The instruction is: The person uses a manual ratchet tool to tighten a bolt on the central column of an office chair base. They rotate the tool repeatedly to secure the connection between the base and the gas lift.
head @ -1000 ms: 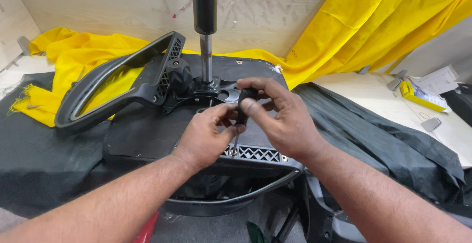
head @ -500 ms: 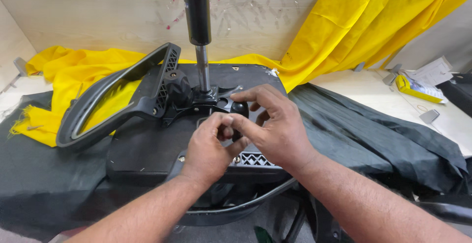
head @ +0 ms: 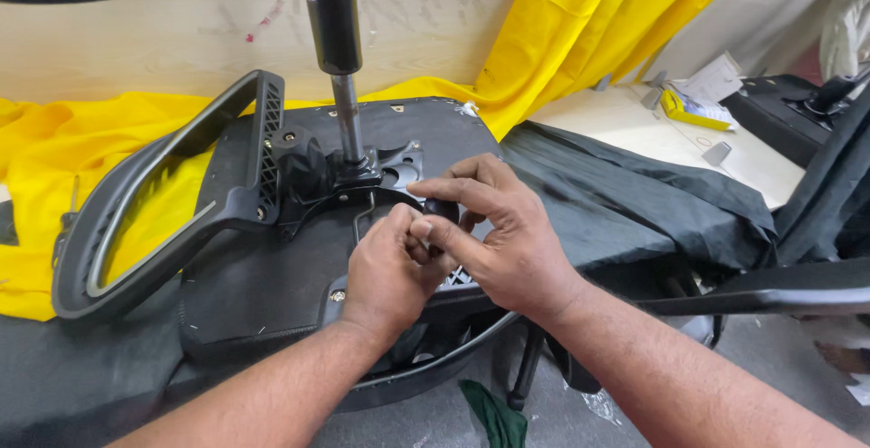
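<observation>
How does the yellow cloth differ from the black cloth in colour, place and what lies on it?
The yellow cloth is bright and hangs down the wall behind the bench; the black cloth is dark and lies flat across the bench. The yellow cloth runs behind the chair armrest, while the black cloth carries the upturned chair seat. Both are creased fabric.
</observation>
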